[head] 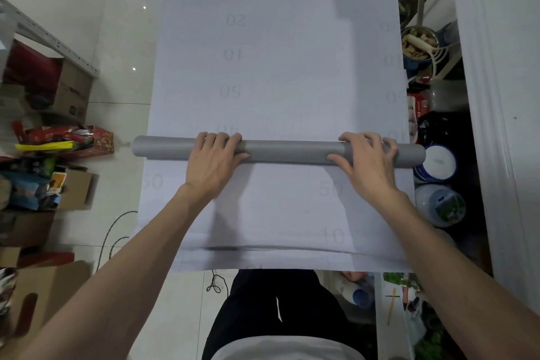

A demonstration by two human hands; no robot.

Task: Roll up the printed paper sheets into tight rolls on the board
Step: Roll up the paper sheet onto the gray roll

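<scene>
we are working over a long printed sheet (277,67) that is covering the surface and stretching away toward twelve o'clock, faint numbers showing through it. across its middle, running from nine o'clock to three o'clock, the grey roll (286,150) is lying on the flat paper, its ends overhanging both side edges. our left hand (214,159) is curling over the roll left of centre, fingers draped over the top and thumb at the near side; our right hand (366,159) is gripping the roll the same way toward three o'clock. we judge the main risk to be uneven pressure: if one hand is pushing ahead of the other, the roll could skew and telescope into a cone. loose fingers could also let the windings slacken.
</scene>
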